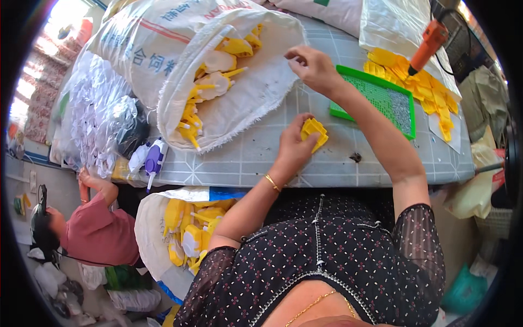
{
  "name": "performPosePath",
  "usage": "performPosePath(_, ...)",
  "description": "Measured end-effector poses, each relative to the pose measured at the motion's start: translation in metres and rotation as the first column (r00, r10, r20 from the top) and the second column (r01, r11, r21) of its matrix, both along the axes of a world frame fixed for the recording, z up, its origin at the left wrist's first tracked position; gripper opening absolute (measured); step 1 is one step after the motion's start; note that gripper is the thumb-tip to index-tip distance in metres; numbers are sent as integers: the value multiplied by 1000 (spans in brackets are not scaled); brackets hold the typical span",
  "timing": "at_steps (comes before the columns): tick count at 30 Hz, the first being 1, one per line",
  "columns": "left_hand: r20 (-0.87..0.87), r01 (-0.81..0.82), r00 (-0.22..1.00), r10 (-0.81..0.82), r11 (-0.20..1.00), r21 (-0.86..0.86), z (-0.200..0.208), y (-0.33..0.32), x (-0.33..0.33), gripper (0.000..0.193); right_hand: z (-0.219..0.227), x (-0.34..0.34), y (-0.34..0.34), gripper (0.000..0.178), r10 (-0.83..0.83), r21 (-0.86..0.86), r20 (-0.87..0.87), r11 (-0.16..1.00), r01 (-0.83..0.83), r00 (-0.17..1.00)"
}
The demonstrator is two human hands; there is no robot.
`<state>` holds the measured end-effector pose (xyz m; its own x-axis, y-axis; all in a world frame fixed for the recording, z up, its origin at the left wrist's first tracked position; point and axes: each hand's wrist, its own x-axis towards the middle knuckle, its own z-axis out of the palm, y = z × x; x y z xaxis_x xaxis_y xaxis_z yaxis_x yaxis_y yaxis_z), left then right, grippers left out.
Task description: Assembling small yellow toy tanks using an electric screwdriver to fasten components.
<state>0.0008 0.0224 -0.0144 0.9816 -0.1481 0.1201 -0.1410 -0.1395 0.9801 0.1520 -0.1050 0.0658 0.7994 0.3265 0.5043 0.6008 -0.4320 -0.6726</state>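
Hands first, since that's what I watch from my end: left hand [294, 143] is closed around a small yellow plastic piece [314, 133], pinning it against the grey tiled tabletop [256, 158] near the front edge, thumb side up. Right hand [311, 66] is stretched out over the frayed lip of the big white woven sack [245, 103], fingers pinched together, but I honestly can't tell whether it's got something tiny between them or is just nipping the cloth. The sack lies on its side with its mouth open, and a pile of yellow and white parts [210, 82] sits inside, just left of that hand. If I were coaching this, I'd say keep the left hand flat and steady so the yellow piece doesn't skate on the smooth top, and reach into the sack mouth instead of over the hem, because that loose weave looks like it snags. Green tray [381, 98] sits close to the right forearm, so I'd keep the elbow high to avoid bumping it. Orange power tool [430, 43] rests on more yellow parts beyond the tray, well apart from both hands. Second sack [180, 229] of parts stands below the table edge, and another person in pink [98, 229] works on the left.
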Motion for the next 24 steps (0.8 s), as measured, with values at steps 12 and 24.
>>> performPosePath(12,352,-173,936,0,871,460,14,-21,-23,58,-21,130,138,42,-39,-384,97,920,73,995)
performPosePath(24,-3,-293,953,302,924,-245,-1,2,2,37,-9,44,11,35,-48,-147,-77,989,36,996)
